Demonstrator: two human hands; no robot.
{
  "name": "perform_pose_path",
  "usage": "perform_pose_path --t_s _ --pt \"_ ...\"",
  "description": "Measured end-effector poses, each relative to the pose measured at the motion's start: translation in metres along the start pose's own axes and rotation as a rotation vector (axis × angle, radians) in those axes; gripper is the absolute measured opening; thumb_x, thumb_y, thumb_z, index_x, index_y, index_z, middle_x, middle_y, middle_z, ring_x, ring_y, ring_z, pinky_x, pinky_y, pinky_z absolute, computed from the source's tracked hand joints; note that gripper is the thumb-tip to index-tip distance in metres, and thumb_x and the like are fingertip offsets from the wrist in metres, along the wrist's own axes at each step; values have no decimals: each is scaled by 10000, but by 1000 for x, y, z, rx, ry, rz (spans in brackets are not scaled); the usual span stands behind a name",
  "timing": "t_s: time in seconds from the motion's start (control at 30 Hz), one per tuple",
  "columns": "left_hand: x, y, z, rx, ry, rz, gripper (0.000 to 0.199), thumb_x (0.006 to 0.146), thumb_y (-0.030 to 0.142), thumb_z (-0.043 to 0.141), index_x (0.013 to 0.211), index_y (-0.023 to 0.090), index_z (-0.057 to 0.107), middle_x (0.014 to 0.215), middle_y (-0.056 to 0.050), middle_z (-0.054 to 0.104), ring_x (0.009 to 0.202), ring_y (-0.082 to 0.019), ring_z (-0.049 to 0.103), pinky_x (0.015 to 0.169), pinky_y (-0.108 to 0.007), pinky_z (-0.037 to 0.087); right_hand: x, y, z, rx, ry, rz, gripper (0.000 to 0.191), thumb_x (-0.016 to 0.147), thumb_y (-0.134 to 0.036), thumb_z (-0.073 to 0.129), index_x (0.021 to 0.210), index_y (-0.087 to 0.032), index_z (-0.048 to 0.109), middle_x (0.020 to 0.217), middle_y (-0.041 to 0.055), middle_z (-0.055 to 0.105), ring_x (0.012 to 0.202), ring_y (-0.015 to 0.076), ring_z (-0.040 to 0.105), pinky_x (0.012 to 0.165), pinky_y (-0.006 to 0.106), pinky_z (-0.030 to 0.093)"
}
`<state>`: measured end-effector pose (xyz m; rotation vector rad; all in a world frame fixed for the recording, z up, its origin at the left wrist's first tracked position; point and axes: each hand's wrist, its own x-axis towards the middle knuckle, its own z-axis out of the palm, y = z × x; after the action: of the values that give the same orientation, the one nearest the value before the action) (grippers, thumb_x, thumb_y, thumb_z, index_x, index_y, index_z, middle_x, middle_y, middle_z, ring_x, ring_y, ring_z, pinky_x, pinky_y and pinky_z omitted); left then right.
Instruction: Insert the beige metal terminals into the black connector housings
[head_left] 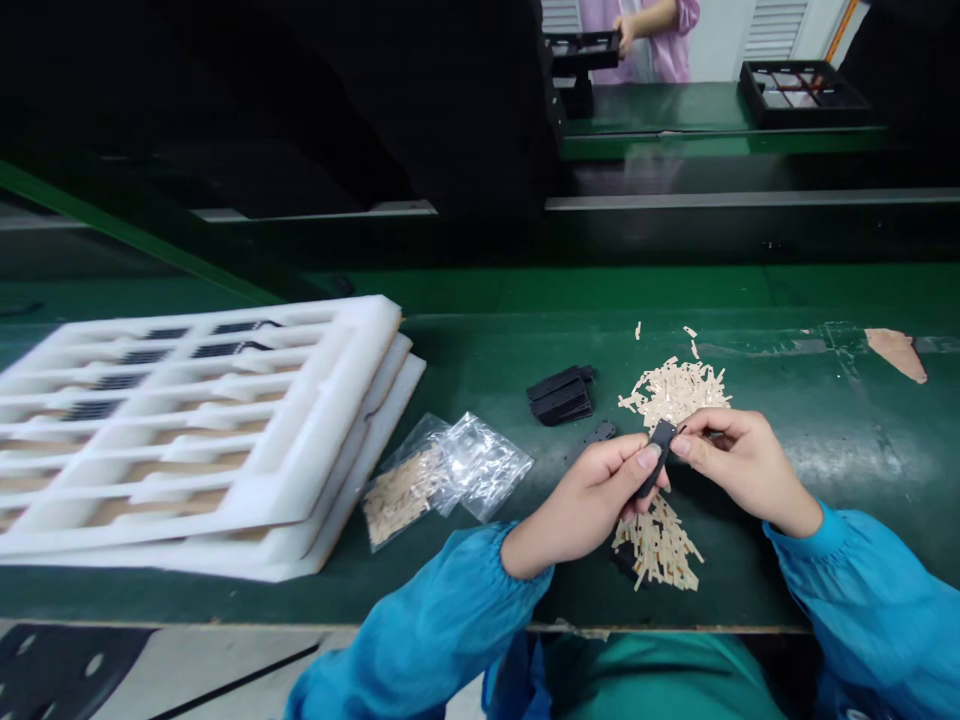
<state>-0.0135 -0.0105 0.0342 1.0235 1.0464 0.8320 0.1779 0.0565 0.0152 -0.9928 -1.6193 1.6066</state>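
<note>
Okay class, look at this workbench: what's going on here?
A person in blue sleeves pinches a small black part between the left hand and the right hand, above pale strips scattered on a green workbench. A stack of black parts lies nearby, near a clear plastic bag and stacked white foam trays. Farther off, a co-worker in pink has a hand on a black tray.
</note>
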Motion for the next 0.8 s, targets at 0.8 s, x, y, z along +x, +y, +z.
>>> perform_pose_path --t_s 0.8 --pt "1 0 -12 -150 -184 -98 486 929 615 611 786 151 594 553 47 468 454 -70 329 402 -188 227 -4 -6 -11 -11 15 -254 112 841 -237 824 880 -219 720 780 0 604 628 141 483 537 267 379"
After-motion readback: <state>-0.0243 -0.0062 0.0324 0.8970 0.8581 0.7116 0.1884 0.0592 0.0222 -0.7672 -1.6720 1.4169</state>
